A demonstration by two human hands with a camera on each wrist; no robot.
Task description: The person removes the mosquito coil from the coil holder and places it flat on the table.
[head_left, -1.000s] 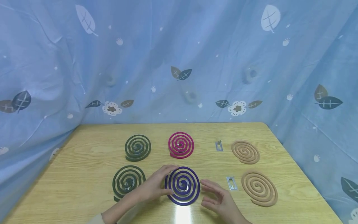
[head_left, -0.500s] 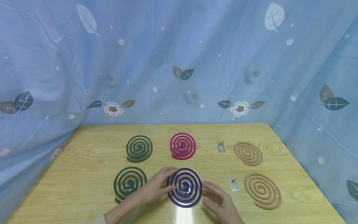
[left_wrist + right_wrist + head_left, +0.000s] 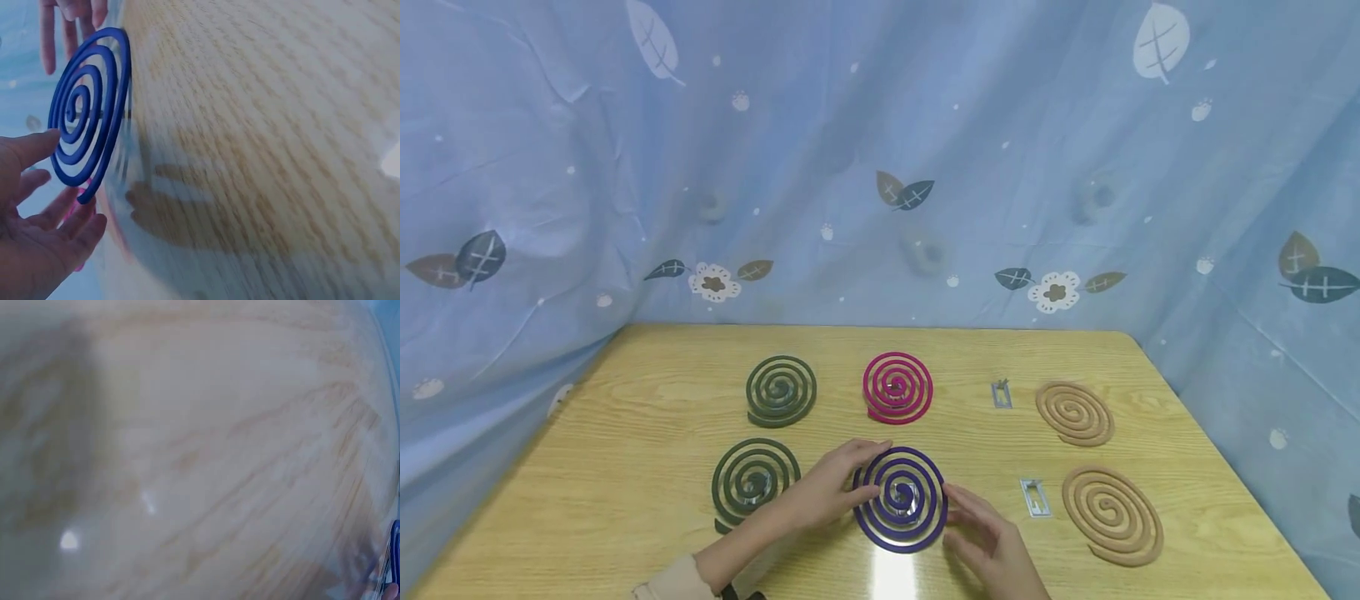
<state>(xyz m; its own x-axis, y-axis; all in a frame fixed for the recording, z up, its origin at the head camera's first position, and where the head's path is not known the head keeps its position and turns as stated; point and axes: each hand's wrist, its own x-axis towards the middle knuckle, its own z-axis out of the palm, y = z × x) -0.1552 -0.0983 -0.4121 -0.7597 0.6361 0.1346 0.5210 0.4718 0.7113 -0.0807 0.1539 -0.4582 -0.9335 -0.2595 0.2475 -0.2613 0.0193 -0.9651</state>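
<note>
A purple-blue mosquito coil point(image 3: 902, 496) sits over a small metal stand, part of which shows through its spiral gaps. At its left side is my left hand point(image 3: 831, 490), fingers spread loosely, thumb tip right at the face of the coil. In the left wrist view the coil point(image 3: 70, 117) is raised off the wood, with fingertips close to its outer end. My right hand point(image 3: 996, 540) lies along the right side, fingertips at the rim. Only a bit of coil point(image 3: 395, 550) enters the right wrist view.
Green coils point(image 3: 781, 388) stand in two rows on the left, a pink coil point(image 3: 897, 386) behind the purple one. Tan coils point(image 3: 1107, 504) lie at right, beside bare metal stands point(image 3: 1041, 513). A blue curtain point(image 3: 820, 167) encloses the wooden table point(image 3: 587, 500).
The head view has shifted, sliding the scene a little to the right. My right fingertips have come closer to the coil's rim; the coil stays on its stand.
</note>
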